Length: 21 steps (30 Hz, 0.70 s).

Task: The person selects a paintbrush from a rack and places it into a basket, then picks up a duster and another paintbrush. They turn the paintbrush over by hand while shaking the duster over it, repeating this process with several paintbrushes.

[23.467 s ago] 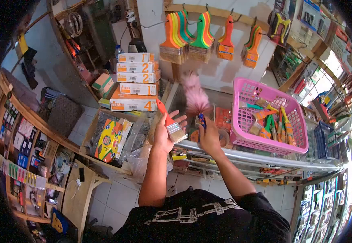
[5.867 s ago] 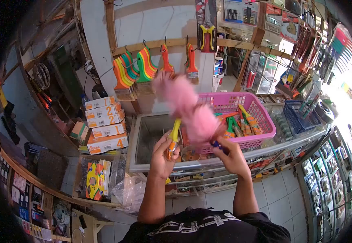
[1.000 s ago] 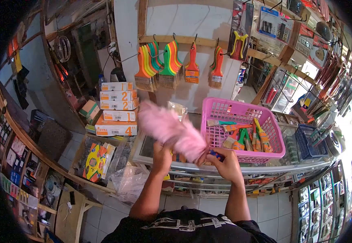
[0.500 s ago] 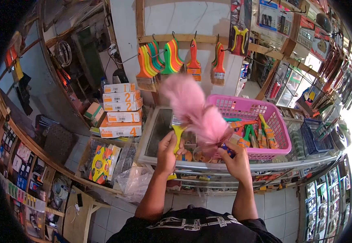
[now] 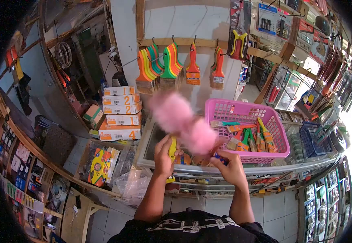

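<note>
My left hand [image 5: 163,158] is wrapped around the yellow handle of a paintbrush [image 5: 172,148], held up over the glass counter. The brush's upper end is hidden behind a fluffy pink duster [image 5: 199,135]. Gripped by its dark blue handle, the duster is in my right hand [image 5: 232,167]; its two pink tufts are smeared by motion and slant up to the left, across the brush. Just beyond my right hand stands a pink plastic basket [image 5: 282,154] with several paintbrushes [image 5: 247,141] lying in it, their handles orange, green and red.
Several paintbrushes [image 5: 168,67] hang from hooks on the wall rail behind the counter. Orange-and-white boxes [image 5: 120,130] are stacked at the left, above a yellow pack [image 5: 101,165] and clear plastic bags [image 5: 137,182]. A dark blue basket [image 5: 315,139] stands on the right.
The duster's pink tufts have swung left and down over the brush. My right hand has shifted slightly left and lower, and my left hand slightly left. More brushes show in the basket.
</note>
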Each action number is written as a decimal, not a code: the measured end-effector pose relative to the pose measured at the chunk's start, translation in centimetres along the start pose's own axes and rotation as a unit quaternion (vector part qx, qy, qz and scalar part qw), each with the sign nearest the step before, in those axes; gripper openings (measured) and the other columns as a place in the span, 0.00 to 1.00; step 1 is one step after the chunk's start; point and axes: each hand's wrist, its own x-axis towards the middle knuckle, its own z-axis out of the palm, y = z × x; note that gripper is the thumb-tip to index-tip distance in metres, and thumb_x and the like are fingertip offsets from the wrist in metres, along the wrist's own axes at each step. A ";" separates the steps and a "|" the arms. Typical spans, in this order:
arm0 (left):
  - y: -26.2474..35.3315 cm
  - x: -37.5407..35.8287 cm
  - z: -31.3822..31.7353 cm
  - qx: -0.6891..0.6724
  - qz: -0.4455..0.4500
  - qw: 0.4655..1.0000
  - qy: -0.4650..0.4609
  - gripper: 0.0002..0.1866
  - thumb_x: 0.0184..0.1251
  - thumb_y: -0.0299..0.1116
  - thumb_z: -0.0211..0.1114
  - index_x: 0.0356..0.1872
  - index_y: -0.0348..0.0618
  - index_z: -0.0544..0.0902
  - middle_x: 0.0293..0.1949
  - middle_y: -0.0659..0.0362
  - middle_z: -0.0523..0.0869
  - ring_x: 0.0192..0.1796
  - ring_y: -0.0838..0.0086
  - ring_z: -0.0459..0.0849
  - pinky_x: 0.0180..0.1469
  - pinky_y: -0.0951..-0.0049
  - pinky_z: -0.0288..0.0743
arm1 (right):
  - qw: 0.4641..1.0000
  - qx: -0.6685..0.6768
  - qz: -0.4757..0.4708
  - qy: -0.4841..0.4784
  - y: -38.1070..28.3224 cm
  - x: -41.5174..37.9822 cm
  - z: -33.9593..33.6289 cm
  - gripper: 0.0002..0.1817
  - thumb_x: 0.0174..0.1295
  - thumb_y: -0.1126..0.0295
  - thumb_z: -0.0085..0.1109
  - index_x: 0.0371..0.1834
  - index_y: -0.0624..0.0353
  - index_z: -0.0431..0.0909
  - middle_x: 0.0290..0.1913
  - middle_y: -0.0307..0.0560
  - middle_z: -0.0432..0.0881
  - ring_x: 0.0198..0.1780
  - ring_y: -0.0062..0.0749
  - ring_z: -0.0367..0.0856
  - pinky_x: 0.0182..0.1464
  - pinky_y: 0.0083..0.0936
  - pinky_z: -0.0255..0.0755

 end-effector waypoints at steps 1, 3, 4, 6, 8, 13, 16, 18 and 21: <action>-0.1 0.0 0.8 0.015 0.016 0.997 0.076 0.15 0.83 0.36 0.52 0.57 0.36 0.79 0.38 0.60 0.80 0.35 0.77 0.75 0.43 0.72 0.73 | 1.000 0.025 0.001 0.002 -0.3 0.2 -0.2 0.14 0.66 0.67 0.70 0.46 0.68 0.86 0.27 0.47 0.85 0.28 0.29 0.79 0.37 0.30 0.74; -0.6 -0.2 2.1 0.046 0.045 0.971 0.228 0.15 0.83 0.36 0.53 0.55 0.35 0.80 0.35 0.61 0.78 0.32 0.79 0.70 0.41 0.73 0.71 | 0.997 0.076 0.007 0.004 -1.2 0.1 -0.4 0.12 0.66 0.68 0.70 0.45 0.68 0.86 0.27 0.45 0.84 0.28 0.26 0.77 0.36 0.28 0.73; 0.5 -0.1 0.6 0.029 0.024 0.999 0.017 0.15 0.82 0.36 0.55 0.57 0.35 0.80 0.39 0.60 0.82 0.35 0.79 0.75 0.44 0.72 0.75 | 0.995 0.067 0.058 0.045 -0.6 0.2 -0.4 0.10 0.67 0.70 0.68 0.43 0.68 0.86 0.26 0.41 0.81 0.28 0.20 0.73 0.33 0.25 0.70; 0.9 -0.1 1.0 0.079 0.043 0.996 0.018 0.15 0.82 0.35 0.56 0.58 0.35 0.80 0.42 0.59 0.83 0.37 0.79 0.76 0.45 0.72 0.76 | 0.984 0.120 0.077 0.108 0.6 0.3 -0.5 0.10 0.67 0.70 0.68 0.42 0.68 0.85 0.25 0.40 0.78 0.29 0.18 0.70 0.32 0.23 0.68; 1.1 -0.1 1.0 0.076 0.052 0.995 0.026 0.15 0.79 0.34 0.61 0.59 0.36 0.80 0.45 0.60 0.85 0.38 0.80 0.79 0.46 0.72 0.78 | 0.976 0.148 0.067 0.147 0.8 0.3 -0.7 0.10 0.67 0.70 0.68 0.41 0.68 0.85 0.25 0.38 0.77 0.28 0.16 0.68 0.31 0.22 0.65; 2.1 -0.5 2.2 0.099 0.069 0.990 0.079 0.21 0.69 0.31 0.73 0.60 0.36 0.79 0.50 0.60 0.87 0.44 0.80 0.84 0.39 0.80 0.78 | 0.996 0.079 -0.012 0.045 -0.4 -0.2 -1.3 0.12 0.65 0.69 0.71 0.42 0.68 0.85 0.27 0.43 0.82 0.29 0.21 0.73 0.34 0.25 0.70; 0.8 -0.1 1.1 0.104 0.146 0.981 0.074 0.22 0.64 0.28 0.75 0.58 0.39 0.79 0.50 0.60 0.87 0.42 0.80 0.85 0.34 0.81 0.77 | 0.998 0.029 -0.026 -0.047 -1.6 0.1 -1.6 0.13 0.62 0.69 0.72 0.42 0.69 0.85 0.31 0.51 0.85 0.32 0.30 0.80 0.41 0.31 0.75; 1.7 -0.4 1.8 0.132 0.128 0.980 0.078 0.23 0.61 0.27 0.77 0.57 0.40 0.80 0.49 0.60 0.87 0.42 0.81 0.85 0.33 0.79 0.77 | 0.998 0.054 0.036 -0.024 -2.6 0.1 -1.2 0.13 0.62 0.69 0.72 0.43 0.69 0.85 0.34 0.54 0.86 0.34 0.31 0.81 0.43 0.31 0.76; 0.3 -0.2 -0.2 0.117 0.141 0.981 0.066 0.25 0.62 0.27 0.77 0.59 0.39 0.80 0.48 0.61 0.87 0.40 0.81 0.84 0.32 0.80 0.75 | 0.999 0.007 -0.003 -0.050 -1.7 0.2 -1.0 0.12 0.63 0.70 0.71 0.43 0.69 0.85 0.34 0.54 0.87 0.34 0.30 0.81 0.42 0.30 0.76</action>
